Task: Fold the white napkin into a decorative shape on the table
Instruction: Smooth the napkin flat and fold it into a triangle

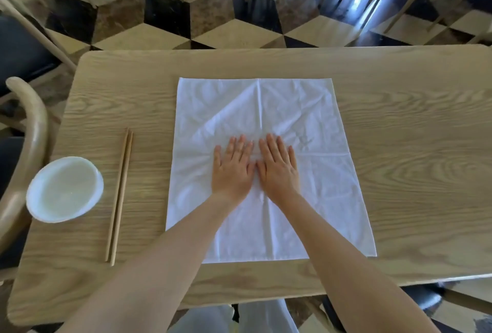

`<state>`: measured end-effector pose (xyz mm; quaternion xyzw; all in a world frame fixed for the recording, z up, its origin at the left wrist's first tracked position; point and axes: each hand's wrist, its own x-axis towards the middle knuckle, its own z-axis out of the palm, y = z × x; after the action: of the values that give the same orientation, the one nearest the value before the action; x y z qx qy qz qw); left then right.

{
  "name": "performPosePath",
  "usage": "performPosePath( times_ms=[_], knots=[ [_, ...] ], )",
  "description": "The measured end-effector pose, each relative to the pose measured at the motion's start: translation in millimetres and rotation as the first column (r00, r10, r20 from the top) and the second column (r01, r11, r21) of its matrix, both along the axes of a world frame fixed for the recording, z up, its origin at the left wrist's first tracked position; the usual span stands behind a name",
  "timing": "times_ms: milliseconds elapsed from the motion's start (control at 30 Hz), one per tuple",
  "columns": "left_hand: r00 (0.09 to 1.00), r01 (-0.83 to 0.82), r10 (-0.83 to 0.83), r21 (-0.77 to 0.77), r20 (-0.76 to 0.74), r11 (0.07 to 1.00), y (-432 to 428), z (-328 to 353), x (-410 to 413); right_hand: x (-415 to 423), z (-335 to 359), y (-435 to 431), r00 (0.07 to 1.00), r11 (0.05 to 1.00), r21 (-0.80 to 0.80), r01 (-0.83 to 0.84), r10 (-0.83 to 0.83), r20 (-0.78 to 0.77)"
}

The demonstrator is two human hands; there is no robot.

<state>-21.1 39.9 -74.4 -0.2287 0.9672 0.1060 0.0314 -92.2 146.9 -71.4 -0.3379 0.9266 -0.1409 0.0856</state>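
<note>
**Napkin spread flat, folding not begun**

Presses left hand (233, 170) and right hand (278, 167) side by side, palms down, on the middle of the white napkin (306, 119) — fingers straight and pointing away, thumbs meeting or nearly so. No grip on the cloth from either: both flat and open, nothing pinched, nothing curled round. Finds the napkin lying as one open square on the wooden surface (399, 119), roughly centred, its near edge close to the front rim. Shows crease lines only: one up the middle beyond the fingertips, one crosswise to the right, a diagonal in the far left part. No layer turned over, as far as can be made out. Reads as smoothing ahead of a first fold — so leaves practically the whole job: every fold, then the final shaping. Has chopsticks (119, 194) and a white bowl (64, 189) well to the left, apart from the cloth
</note>
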Motion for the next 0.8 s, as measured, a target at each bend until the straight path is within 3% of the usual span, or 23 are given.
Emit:
performPosePath(
  times_ms=[200,800],
  knots=[
    [0.995,-0.075,0.075,0.000,-0.061,0.997,-29.0,-1.8,-29.2,-53.3,-1.3,-7.6,0.999,0.998,0.051,-0.020,0.022,-0.043],
    [0.959,-0.284,0.284,-0.046,-0.018,0.958,-144.6,-3.3,-91.2,-186.9,-4.1,-23.3,0.996,0.990,0.141,-0.027,0.039,-0.082]
  ],
)
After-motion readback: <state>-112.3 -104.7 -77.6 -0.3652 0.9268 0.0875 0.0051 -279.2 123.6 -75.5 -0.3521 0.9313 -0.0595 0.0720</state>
